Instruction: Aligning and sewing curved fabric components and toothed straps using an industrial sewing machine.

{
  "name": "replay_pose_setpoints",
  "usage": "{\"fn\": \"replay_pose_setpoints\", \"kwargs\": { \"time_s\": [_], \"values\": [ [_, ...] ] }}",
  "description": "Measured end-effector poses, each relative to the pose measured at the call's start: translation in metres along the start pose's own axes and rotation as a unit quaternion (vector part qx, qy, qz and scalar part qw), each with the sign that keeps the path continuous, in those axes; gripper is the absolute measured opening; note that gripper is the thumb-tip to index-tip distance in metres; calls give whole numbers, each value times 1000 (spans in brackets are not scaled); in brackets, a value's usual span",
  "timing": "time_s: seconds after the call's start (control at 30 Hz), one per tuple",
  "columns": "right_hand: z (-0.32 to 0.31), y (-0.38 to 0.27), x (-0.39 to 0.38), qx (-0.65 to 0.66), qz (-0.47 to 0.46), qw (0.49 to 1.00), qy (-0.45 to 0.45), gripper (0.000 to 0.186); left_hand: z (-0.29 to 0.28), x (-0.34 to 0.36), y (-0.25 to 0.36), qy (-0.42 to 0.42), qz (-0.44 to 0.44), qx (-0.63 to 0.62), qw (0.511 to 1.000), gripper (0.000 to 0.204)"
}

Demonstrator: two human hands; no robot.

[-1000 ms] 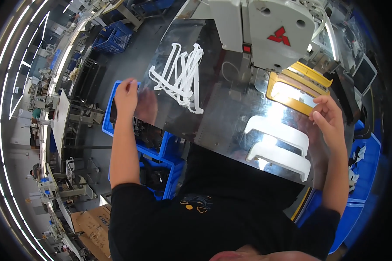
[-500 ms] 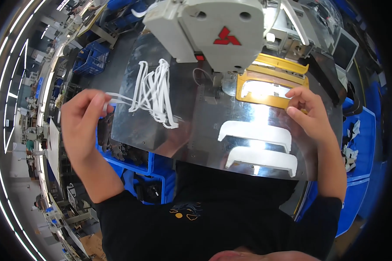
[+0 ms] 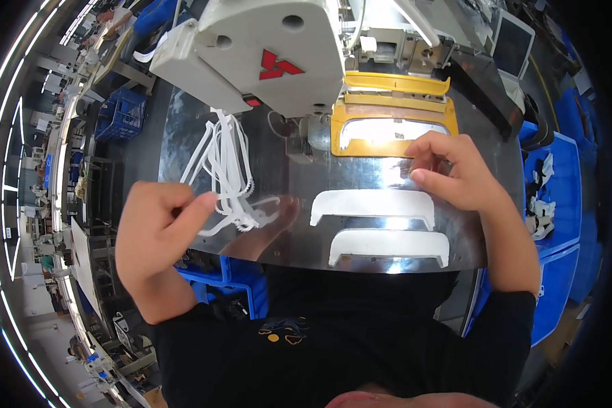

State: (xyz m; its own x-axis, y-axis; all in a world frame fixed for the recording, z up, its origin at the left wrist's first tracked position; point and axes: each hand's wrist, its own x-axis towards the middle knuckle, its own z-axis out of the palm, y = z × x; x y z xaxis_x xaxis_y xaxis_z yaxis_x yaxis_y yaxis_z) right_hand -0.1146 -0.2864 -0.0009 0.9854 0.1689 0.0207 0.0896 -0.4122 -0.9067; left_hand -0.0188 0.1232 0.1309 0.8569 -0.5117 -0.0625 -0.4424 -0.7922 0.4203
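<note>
My left hand (image 3: 160, 234) is closed, thumb against curled fingers, at the near left side of a tangled pile of narrow white strips (image 3: 228, 160). A strip end curves out below the thumb, but what is between the fingertips is hidden. My right hand (image 3: 449, 170) holds nothing visible; its thumb and fingers are bent and apart. Its fingertips overlap the near edge of a yellow frame (image 3: 338, 136) with a white piece (image 3: 387, 130) inside its opening. Two white curved strips with downturned ends, a farther one (image 3: 374, 202) and a nearer one (image 3: 387, 243), lie on the metal table.
A large grey machine head (image 3: 265, 47) overhangs the metal table (image 3: 279, 245). A dark bar (image 3: 479, 95) slants across at the right. Blue bins (image 3: 557, 204) stand right of the table, and a blue crate (image 3: 121, 114) is at the far left. A monitor (image 3: 512, 44) stands at the back right.
My left hand has moved right and nearer, from beside the pile to its edge; the strip stretched from its fingers no longer shows that way. My right hand remains by the frame. The view has shifted.
</note>
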Motion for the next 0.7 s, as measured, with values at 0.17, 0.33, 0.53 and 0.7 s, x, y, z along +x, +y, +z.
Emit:
{"fn": "replay_pose_setpoints", "kwargs": {
  "time_s": [0.17, 0.33, 0.53, 0.7],
  "values": [
    [-2, 0, 3, 5, 8, 1000, -15, 25, -11, -27, -5, 141, 100, -232, 957, 42],
    [0, -3, 2, -4, -5, 1000, -13, 26, 22, 1, -33, 214, 53, -380, 898, 17],
    [11, -21, 8, -62, -6, 998, -28, 41, 52, -4, -50, -14, 50, -469, 882, 32],
    [65, -82, 50, -189, -75, 971, -126, 69, 60, -12, -40, -39, 110, -446, 888, 48]
  ]
}}
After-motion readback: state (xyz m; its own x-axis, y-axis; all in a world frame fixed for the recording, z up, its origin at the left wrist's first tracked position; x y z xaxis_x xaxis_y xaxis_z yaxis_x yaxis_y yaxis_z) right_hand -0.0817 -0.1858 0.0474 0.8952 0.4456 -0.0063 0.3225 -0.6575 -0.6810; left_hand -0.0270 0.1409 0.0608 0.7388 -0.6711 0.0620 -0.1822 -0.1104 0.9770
